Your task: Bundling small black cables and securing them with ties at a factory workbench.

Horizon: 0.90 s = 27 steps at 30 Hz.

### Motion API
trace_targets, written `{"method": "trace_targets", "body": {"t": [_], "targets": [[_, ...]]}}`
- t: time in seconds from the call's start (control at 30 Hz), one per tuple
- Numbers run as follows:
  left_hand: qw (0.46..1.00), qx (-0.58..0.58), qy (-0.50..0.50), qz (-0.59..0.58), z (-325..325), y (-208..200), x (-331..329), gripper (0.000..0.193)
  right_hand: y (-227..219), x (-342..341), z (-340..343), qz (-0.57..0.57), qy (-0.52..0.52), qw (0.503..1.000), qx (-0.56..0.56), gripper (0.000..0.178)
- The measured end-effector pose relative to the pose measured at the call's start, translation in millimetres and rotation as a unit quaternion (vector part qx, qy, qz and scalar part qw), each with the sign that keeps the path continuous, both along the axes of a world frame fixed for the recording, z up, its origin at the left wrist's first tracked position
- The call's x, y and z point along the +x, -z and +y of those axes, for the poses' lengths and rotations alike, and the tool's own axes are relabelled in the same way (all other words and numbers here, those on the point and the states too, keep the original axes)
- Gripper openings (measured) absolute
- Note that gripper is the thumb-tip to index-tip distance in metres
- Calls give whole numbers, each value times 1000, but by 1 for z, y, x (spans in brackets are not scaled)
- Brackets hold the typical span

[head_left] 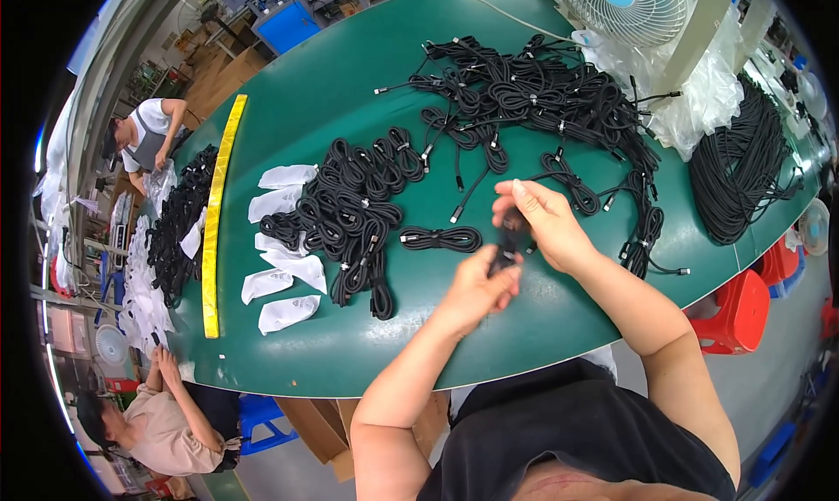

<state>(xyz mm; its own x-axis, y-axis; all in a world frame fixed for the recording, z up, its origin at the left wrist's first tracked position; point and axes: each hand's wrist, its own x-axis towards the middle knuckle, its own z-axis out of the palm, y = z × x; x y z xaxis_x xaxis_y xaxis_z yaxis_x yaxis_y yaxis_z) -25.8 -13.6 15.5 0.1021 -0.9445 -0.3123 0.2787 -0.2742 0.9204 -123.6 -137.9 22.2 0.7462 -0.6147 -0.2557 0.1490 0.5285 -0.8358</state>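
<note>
Between my two hands, above the near part of the green table, is a coiled black cable (509, 240), smeared by motion. My left hand (479, 289) is closed round the coil's lower end. At its upper end, my right hand (549, 226) has its fingers curled against it, thumb uppermost. A tied black cable bundle (440, 239) lies just left of my hands. Farther left is a heap of coiled cables (350, 204), beside several white pouches (288, 315). Beyond my right hand, a loose cable coil (570, 183) rests on the table.
A large tangle of black cables (533, 90) covers the far right, near a fan (625, 7) and clear plastic bags (690, 107). A big cable coil (743, 164) lies at the right edge. Yellow tape (222, 221) crosses the table's left; two people work beyond it. Red stools (734, 313) stand at right.
</note>
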Motion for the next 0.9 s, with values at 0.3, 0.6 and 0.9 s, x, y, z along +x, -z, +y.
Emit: {"method": "trace_targets", "body": {"t": [0.3, 0.6, 0.9], "targets": [[850, -265, -326, 318, -3, -1, 69, 40, 25, 4, -12, 200, 51, 704, -680, 35], [930, -173, -213, 243, -5, 22, 54, 30, 20, 25, -22, 285, 38, 652, -702, 39], [946, -207, -238, 73, -5, 14, 41, 24, 19, 53, -46, 336, 133, 589, -723, 29]]}}
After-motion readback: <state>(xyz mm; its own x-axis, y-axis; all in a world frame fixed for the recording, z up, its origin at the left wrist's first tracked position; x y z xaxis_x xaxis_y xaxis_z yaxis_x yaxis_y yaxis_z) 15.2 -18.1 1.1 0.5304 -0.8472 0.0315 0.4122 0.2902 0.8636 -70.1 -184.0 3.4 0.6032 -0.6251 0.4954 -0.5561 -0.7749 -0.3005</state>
